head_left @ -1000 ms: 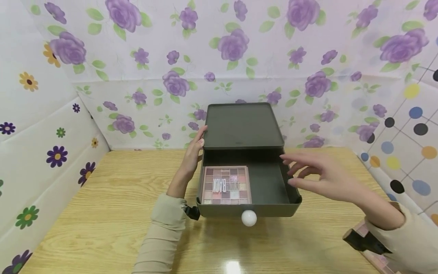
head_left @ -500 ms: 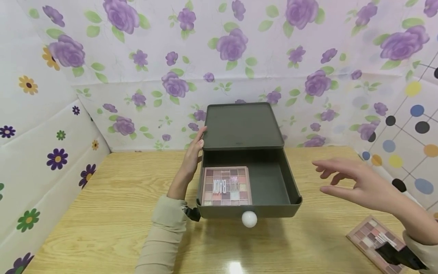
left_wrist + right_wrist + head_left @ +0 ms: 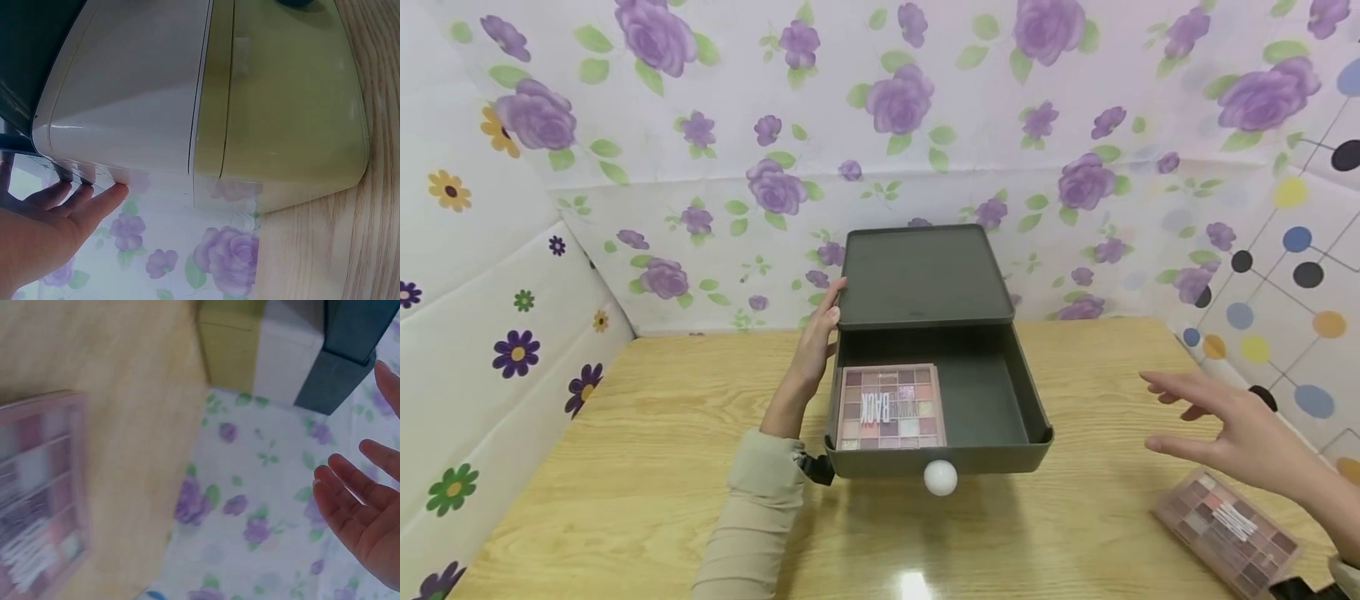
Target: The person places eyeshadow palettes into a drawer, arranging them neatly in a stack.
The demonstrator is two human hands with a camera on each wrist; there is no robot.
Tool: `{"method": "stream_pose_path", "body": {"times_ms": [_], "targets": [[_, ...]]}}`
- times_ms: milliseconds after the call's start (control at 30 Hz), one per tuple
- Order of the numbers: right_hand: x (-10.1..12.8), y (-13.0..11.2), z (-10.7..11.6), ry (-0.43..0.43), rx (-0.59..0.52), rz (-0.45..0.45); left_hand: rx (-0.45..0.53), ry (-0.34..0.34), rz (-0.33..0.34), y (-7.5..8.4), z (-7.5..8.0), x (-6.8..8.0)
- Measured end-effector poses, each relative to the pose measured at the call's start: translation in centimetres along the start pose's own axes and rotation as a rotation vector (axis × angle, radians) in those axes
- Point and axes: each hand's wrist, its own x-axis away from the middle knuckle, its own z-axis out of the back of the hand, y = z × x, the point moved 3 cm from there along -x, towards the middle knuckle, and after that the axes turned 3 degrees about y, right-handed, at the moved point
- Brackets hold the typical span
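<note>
A dark drawer box point(image 3: 925, 275) stands in the middle of the wooden table, its top drawer point(image 3: 988, 400) pulled out by a white round knob point(image 3: 940, 477). Inside the drawer, on its left side, lies a pink eyeshadow palette point(image 3: 891, 408). My left hand point(image 3: 808, 358) rests its extended fingers against the box's left side, as the left wrist view also shows. Out to the right, my right hand point(image 3: 1232, 425) hovers with loosely spread fingers and holds nothing. A second eyeshadow palette point(image 3: 1225, 525) lies on the table just below it.
In the left wrist view the box has a white tier point(image 3: 131, 87) and a yellow tier point(image 3: 294, 100) beyond the dark one. Floral sheeting point(image 3: 895, 183) rises behind the table point(image 3: 685, 467); a dotted sheet point(image 3: 1292, 317) stands at the right.
My right hand has moved away from the drawer's right edge, out to the right. The palette on the table has come into fuller view. My left hand stays at the box.
</note>
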Motion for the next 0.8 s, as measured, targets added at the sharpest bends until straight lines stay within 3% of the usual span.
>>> {"method": "stream_pose_path", "body": {"times_ms": [400, 667, 800], "targets": [[5.4, 4.1, -1.7, -0.029, 0.018, -0.143, 0.001, 0.01, -0.02, 0.4, 0.3, -0.1], [7.7, 5.7, -2.4, -0.113, 0.003, -0.297, -0.001, 0.02, -0.018, 0.6, 0.7, -0.1], [9.3, 6.9, -2.9, -0.123, 0.024, -0.305, -0.005, 0.021, -0.015, 0.7, 0.7, 0.0]]}}
